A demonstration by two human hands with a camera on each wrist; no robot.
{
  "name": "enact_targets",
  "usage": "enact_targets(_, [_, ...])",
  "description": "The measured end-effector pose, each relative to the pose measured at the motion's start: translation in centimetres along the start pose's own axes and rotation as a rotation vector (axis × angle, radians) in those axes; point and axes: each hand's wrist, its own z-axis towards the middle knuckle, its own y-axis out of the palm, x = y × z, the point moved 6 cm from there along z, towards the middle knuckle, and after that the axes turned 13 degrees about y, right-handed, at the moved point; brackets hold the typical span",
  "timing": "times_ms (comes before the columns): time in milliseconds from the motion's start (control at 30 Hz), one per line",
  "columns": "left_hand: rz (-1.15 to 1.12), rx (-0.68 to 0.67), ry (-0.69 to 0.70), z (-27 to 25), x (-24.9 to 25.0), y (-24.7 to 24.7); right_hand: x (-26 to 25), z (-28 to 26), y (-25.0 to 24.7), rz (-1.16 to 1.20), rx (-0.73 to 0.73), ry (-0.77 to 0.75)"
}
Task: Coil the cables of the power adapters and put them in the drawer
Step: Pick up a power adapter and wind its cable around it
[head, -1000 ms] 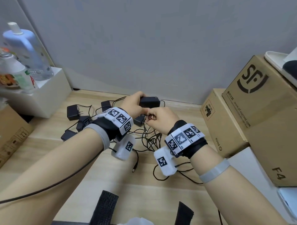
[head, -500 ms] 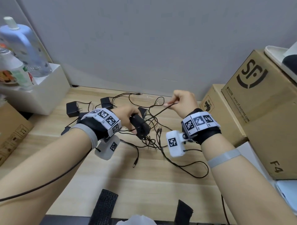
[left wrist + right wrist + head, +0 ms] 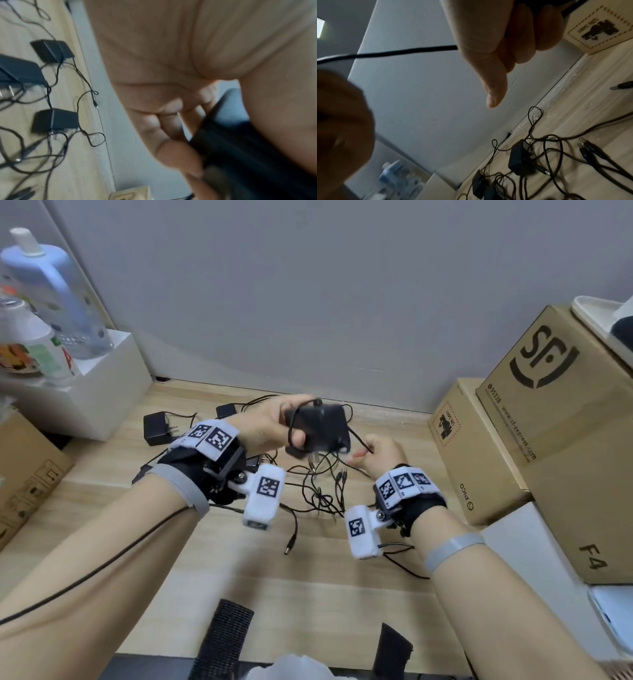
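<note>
From the head camera, the left hand point(image 3: 274, 426) gripped a black power adapter point(image 3: 320, 429) above the wooden desk point(image 3: 239, 570), long axis roughly level, prongs pointing down. The right hand point(image 3: 382, 455) pinched its cable point(image 3: 356, 440) just beside it. Loose adapters point(image 3: 156, 428) and tangled cords lay beneath; cardboard boxes point(image 3: 486, 453) hemmed the right edge.

The left wrist camera showed fingers point(image 3: 164, 129) curled on the adapter, blurred.

The right wrist camera showed fingers point(image 3: 522, 33) closed on the taut cable, thumb extended.
</note>
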Motion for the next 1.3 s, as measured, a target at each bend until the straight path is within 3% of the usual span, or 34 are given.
enact_targets(133, [-0.069, 0.262, 0.074, 1.1, 0.4, -1.2, -0.7, -0.9, 2.4, -0.200, -0.076, -0.061])
enact_targets(300, [-0.203, 0.348, 0.049, 1.5, -0.5, -0.1, -0.9, -2.0, 3.9, -0.259, -0.237, -0.076])
enact_targets(400, [-0.217, 0.364, 0.028, 2.1, -1.0, 0.6, -1.1, -2.3, 4.0, -0.204, -0.302, -0.099])
enact_targets(500, [-0.171, 0.400, -0.014, 2.1, -1.5, 0.6, -2.4, -2.9, 3.1, 0.077, -0.306, -0.135])
enact_targets(600, [-0.085, 0.438, -0.056, 1.7, -2.2, 0.3, -3.5, -2.7, 1.4, 0.439, -0.254, -0.137])
enact_targets(700, [-0.112, 0.481, -0.046, 1.8, -1.9, 0.1, -4.4, -3.1, 0.4, 0.464, -0.113, -0.225])
enact_targets(800, [-0.116, 0.509, -0.057, 1.7, -1.8, 0.0, -4.4, -3.7, 0.5, 0.474, -0.074, -0.284])
enact_targets(1067, [-0.235, 0.401, -0.049, 1.4, -2.1, 0.8, -3.7, -3.5, -1.3, 0.097, 0.113, -0.390])
enact_targets(1200, [-0.285, 0.324, -0.033, 1.8, -1.6, 2.1, -2.9, -2.4, -2.0, 0.050, 0.154, -0.260])
enact_targets(1300, [-0.260, 0.363, -0.065, 1.8, -1.5, 2.7, -2.1, -2.3, -1.7, 0.028, 0.138, -0.143])
